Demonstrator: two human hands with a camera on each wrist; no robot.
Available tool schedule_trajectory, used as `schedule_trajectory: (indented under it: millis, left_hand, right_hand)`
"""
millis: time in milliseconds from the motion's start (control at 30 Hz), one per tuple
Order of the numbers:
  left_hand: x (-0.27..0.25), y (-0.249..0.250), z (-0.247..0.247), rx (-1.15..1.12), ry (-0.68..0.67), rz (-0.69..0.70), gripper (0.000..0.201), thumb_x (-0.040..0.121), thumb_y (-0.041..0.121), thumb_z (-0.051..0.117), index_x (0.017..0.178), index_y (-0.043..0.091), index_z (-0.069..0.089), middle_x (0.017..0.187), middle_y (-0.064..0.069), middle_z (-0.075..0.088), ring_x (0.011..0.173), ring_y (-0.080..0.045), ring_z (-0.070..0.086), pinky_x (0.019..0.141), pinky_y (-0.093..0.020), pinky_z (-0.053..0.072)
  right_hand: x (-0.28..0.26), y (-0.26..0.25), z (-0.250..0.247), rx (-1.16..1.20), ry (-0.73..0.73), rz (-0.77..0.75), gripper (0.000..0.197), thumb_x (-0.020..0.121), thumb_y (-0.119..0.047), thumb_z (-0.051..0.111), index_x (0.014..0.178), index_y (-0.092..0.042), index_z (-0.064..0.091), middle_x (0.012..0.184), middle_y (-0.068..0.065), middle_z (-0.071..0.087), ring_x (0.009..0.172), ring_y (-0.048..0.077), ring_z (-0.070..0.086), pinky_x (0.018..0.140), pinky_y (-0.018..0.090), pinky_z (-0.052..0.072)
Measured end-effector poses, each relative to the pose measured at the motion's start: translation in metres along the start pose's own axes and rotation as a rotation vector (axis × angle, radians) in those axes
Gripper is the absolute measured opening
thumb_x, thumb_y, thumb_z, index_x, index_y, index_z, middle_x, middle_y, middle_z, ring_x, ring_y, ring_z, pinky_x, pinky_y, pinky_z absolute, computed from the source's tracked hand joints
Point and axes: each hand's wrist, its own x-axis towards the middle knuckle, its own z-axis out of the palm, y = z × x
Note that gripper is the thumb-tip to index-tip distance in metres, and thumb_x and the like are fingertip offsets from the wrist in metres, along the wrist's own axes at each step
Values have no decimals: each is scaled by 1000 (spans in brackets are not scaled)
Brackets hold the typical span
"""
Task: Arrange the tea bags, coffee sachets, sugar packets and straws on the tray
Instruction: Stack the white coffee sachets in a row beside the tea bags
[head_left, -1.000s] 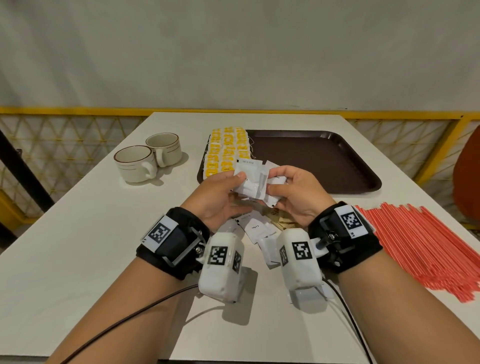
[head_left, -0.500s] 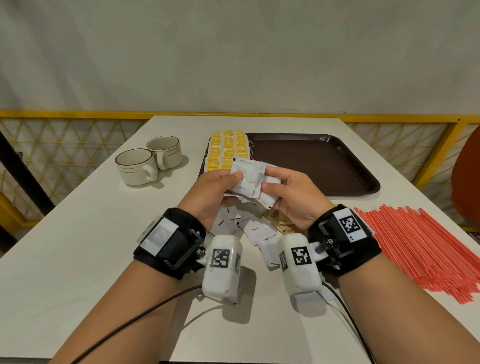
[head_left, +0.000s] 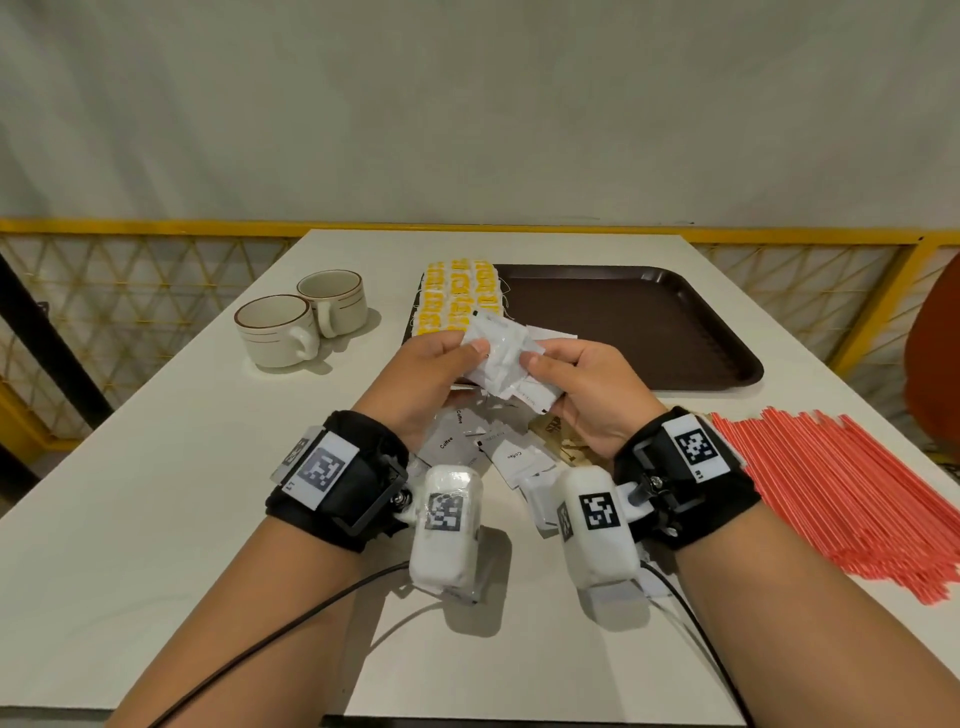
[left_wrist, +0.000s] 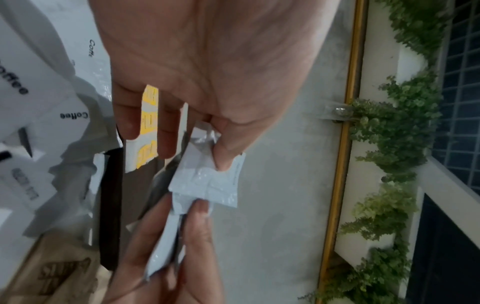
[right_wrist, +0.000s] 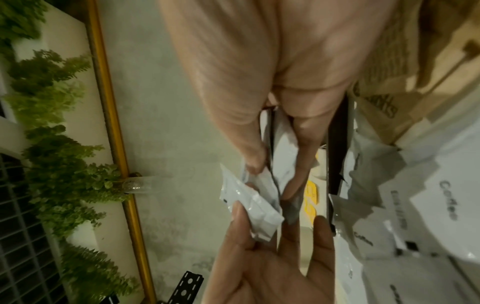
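Right now a small bunch of white coffee sachets (head_left: 501, 358) is being held up above the table (head_left: 156, 519), just in front of the near left corner of the brown tray (head_left: 649, 332), with the left hand (head_left: 431, 379) pinching its upper end between thumb and fingers and the right hand (head_left: 587, 395) pinching the lower end the same way. Beneath the hands more white coffee sachets (head_left: 493, 447) and brown sugar packets (head_left: 558, 441) are lying loose on the table, yellow tea bags (head_left: 457, 296) are sitting in rows along the tray's left edge, red straws (head_left: 841, 488) are lying in a spread to the right, and two cups (head_left: 301, 317) are standing to the left.
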Motion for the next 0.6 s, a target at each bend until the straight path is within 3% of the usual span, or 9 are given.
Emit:
schedule_trajectory:
  millis: [100,167,300,367,467,600]
  left_hand:
    - [4,0,-5,-132,123,52,16,97,5,47,101,5,62,89,-10,69,74,-18,69,64,-27,59]
    - [6,0,-9,-180,178,86,16,93,-2,51,101,8,62,87,-7,68,70,-17,68,63,-26,58]
    - [9,-3,-15,-194,259,66,32,83,-2,66,113,5,59,94,-7,69,68,-11,65,56,-18,51]
    - [10,-4,-15,-223,296,42,32,81,1,70,110,3,59,95,-8,70,66,-10,62,51,-16,47]
    - [10,-1,-17,-287,304,18,15,84,1,66,95,8,60,79,0,70,58,-7,57,46,-15,42]
    - [13,-3,-17,-156,277,-25,15,91,-1,50,88,10,60,82,-5,60,66,-14,51,53,-23,40]
  right_hand:
    - [2,-3,-5,6,78,-24,10,92,-4,58,90,-5,68,90,14,71,78,22,67,75,35,57]
    - [4,-4,-8,18,107,-31,11,91,-4,59,90,-7,69,90,12,72,78,20,67,76,33,57]
    - [7,-5,-13,89,140,-24,11,92,-2,58,94,-4,68,93,12,72,83,21,69,81,33,56]
    - [8,-5,-13,126,146,-18,11,91,-1,57,93,-4,68,91,11,72,82,19,69,78,31,58]
    - [10,-4,-14,170,140,-9,12,91,-2,58,98,-2,67,99,16,72,91,24,69,85,35,57]
    - [11,-5,-16,213,146,3,18,91,-2,58,108,3,64,111,21,68,104,29,66,90,39,54]
